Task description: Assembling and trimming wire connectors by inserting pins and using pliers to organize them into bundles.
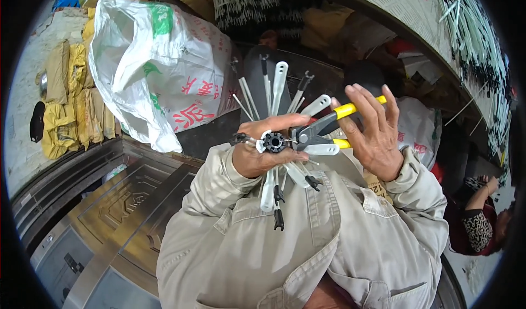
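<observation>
Pliers [304, 137] just beside black hub [274, 148] — right hand [378, 150] holds them loosely, fingers splayed along yellow handles [346, 110]; left hand [249, 158] pinches hub. Slack grip could let pliers slip, nipping left fingertips.

Lg white woven sack [159, 62] w/ red + green print, upper L, mouth open to L. Yellow/tan pkgs [56, 125] stacked just beside it, far L; blue plastic [68, 1] above. Brown panelled door [118, 205] lower L. Bench [378, 2] w/ newspaper-like cover, upper R. 2nd sack [417, 120], white, below bench. Co-worker [479, 227] far R, leopard-print sleeve.
</observation>
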Tool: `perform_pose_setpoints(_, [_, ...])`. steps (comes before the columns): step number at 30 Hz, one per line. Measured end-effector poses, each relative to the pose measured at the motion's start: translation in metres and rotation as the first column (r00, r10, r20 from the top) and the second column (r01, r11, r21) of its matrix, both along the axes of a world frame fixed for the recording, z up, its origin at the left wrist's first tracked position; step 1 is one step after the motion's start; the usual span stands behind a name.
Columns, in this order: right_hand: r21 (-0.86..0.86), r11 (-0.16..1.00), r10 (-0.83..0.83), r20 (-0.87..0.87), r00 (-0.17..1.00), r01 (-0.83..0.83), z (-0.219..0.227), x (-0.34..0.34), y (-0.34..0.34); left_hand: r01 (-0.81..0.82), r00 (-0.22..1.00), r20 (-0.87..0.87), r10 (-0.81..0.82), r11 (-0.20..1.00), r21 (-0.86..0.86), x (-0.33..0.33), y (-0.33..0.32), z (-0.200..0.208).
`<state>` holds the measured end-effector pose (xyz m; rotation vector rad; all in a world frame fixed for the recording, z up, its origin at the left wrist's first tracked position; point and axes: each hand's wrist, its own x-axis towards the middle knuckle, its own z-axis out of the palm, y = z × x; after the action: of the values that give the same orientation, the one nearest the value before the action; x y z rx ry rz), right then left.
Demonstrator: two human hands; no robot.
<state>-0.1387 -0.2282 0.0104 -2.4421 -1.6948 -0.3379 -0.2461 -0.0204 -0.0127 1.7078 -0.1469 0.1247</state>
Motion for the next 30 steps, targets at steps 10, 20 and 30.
perform_pose_setpoints(10, [-0.069,0.929,-0.33,-0.597,-0.731,-0.363,-0.01,0.029,-0.011,0.246,0.943,-0.176,-0.282,0.948,-0.2,-0.001,0.01,-0.001])
perform_pose_setpoints(20, [0.093,0.982,0.177,-0.741,0.647,-0.162,0.01,0.005,-0.021,0.02,0.999,0.038,-0.015,0.989,-0.147,-0.008,0.005,-0.02])
perform_pose_setpoints(30, [0.118,0.951,0.258,-0.81,0.527,-0.285,0.014,0.019,-0.015,-0.039,0.998,0.039,0.048,0.976,-0.212,-0.012,0.004,-0.023])
